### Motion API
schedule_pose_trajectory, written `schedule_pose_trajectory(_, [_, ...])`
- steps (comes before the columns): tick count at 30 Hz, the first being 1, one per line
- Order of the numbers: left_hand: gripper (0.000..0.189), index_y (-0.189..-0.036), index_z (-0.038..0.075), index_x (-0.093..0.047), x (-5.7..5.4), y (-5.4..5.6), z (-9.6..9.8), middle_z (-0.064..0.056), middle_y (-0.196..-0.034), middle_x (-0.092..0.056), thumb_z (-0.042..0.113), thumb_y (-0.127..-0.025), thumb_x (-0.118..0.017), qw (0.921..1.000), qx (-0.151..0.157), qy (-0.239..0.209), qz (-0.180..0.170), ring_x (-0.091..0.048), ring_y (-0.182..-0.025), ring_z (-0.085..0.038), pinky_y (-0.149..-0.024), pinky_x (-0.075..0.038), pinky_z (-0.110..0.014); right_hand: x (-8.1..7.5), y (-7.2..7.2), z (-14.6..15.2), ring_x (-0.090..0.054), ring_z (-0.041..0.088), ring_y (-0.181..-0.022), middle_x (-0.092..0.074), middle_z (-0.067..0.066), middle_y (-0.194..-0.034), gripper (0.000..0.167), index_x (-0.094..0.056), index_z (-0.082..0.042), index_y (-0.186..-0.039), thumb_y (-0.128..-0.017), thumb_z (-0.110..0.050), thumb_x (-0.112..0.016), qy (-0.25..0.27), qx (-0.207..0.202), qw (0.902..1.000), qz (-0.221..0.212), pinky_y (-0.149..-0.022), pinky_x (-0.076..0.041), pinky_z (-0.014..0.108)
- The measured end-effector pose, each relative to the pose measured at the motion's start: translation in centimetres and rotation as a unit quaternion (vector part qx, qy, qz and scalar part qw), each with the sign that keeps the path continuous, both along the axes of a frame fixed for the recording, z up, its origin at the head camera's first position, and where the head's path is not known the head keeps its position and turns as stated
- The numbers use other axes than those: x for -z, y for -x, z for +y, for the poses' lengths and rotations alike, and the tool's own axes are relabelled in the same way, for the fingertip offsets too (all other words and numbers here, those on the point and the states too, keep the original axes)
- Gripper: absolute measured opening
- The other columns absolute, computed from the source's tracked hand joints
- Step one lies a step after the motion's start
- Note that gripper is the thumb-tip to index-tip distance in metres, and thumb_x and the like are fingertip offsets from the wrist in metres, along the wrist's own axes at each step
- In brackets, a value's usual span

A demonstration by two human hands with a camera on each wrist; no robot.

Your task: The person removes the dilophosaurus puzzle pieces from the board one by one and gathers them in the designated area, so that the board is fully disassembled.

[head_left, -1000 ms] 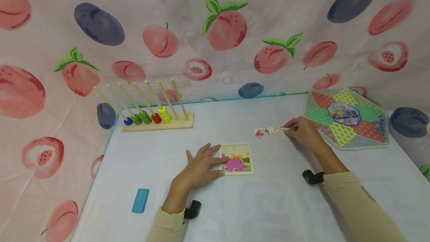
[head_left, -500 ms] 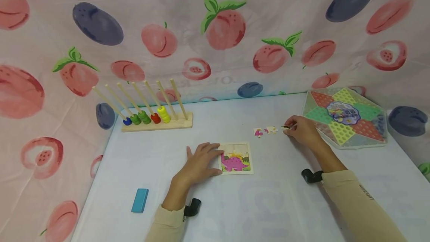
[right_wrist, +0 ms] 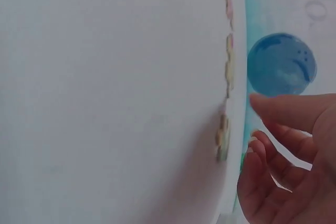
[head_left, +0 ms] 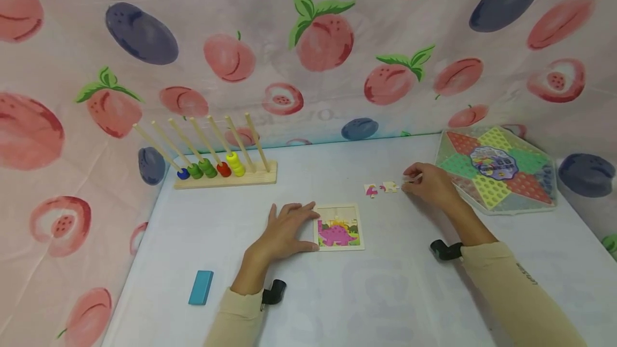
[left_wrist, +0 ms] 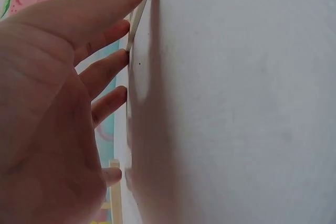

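A framed dinosaur jigsaw puzzle lies on the table, with a bare strip along the top of its frame. My left hand touches the frame's left edge with extended thumb and fingertips; the left wrist view shows these at the frame's thin edge. To the right lie a pink puzzle piece and a pale yellow puzzle piece. Over a third puzzle piece hovers my right hand. Its fingers are bent, and the right wrist view shows a gap between thumb and fingertips, both apart from that piece.
A wooden bead counting rack with several pegs stands at the back left. A blue block lies front left. At the back right, a clear hexagonal game box sits close beside the right hand. A fruit-patterned sheet hangs behind the table.
The left index finger has come off the puzzle's face to its left edge. My right hand has shifted slightly left and back, close to the third piece.
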State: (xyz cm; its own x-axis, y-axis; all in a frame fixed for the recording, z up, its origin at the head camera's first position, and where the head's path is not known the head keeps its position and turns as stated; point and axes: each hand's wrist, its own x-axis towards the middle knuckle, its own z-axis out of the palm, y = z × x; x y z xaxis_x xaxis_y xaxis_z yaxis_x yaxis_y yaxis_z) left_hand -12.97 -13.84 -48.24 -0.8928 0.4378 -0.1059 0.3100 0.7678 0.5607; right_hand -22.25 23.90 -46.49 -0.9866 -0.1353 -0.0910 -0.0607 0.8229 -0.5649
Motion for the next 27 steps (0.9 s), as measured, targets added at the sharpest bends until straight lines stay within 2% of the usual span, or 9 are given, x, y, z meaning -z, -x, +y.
schedule_pose_trajectory(7, [0.067, -0.140, 0.026, -0.061, 0.0, 0.1, -0.1, 0.004, -0.164, -0.042, 0.040, -0.080, -0.087, 1.0000, 0.000, 0.001, -0.007, -0.034, -0.151, -0.029, -0.120, 0.000, -0.078, -1.1, -0.5, -2.8, -0.064, 0.036, -0.112, -0.069, 0.019, -0.128, 0.045, -0.067, -0.006, -0.129, -0.091, -0.027, -0.077, 0.025, -0.027, 0.9993, -0.001, -0.091, -0.056, 0.048])
schedule_pose_trajectory(14, [0.068, -0.140, 0.025, -0.060, -0.1, 0.2, -0.1, 0.003, -0.164, -0.042, 0.041, -0.080, -0.086, 1.0000, 0.004, 0.002, -0.007, -0.034, -0.150, -0.029, -0.119, -0.002, -0.079, -1.8, -1.4, -5.9, -0.063, 0.033, -0.115, -0.071, 0.014, -0.128, 0.047, -0.069, -0.009, -0.129, -0.087, -0.026, -0.082, 0.046, -0.101, 0.9938, 0.002, -0.087, -0.056, 0.039])
schedule_pose_trajectory(17, [0.068, -0.140, 0.025, -0.060, -0.1, 0.2, -0.1, 0.003, -0.164, -0.042, 0.041, -0.080, -0.086, 1.0000, 0.005, -0.001, -0.008, -0.034, -0.150, -0.029, -0.119, -0.002, -0.079, -1.9, -1.7, -7.0, -0.063, 0.031, -0.107, -0.074, 0.012, -0.122, 0.046, -0.071, -0.011, -0.127, -0.085, -0.024, -0.084, 0.046, -0.149, 0.9877, 0.009, -0.085, -0.054, 0.036])
schedule_pose_trajectory(21, [0.068, -0.140, 0.025, -0.060, 0.0, 0.2, -0.2, 0.004, -0.164, -0.042, 0.041, -0.080, -0.086, 0.9999, 0.003, -0.001, -0.010, -0.034, -0.151, -0.028, -0.119, -0.001, -0.079, -1.9, -2.2, -8.3, -0.063, 0.028, -0.103, -0.074, 0.009, -0.122, 0.042, -0.074, -0.013, -0.124, -0.085, -0.022, -0.084, 0.041, -0.211, 0.9766, 0.004, -0.086, -0.054, 0.040])
schedule_pose_trajectory(27, [0.061, -0.139, 0.025, -0.061, -0.1, 0.2, -0.1, 0.005, -0.163, -0.043, 0.042, -0.084, -0.082, 1.0000, -0.003, 0.006, -0.007, -0.035, -0.150, -0.027, -0.119, -0.002, -0.079, -1.5, -3.1, -10.2, -0.064, 0.026, -0.114, -0.075, 0.003, -0.125, 0.036, -0.076, -0.017, -0.120, -0.085, -0.021, -0.083, 0.041, -0.257, 0.9652, -0.019, -0.094, -0.052, 0.043])
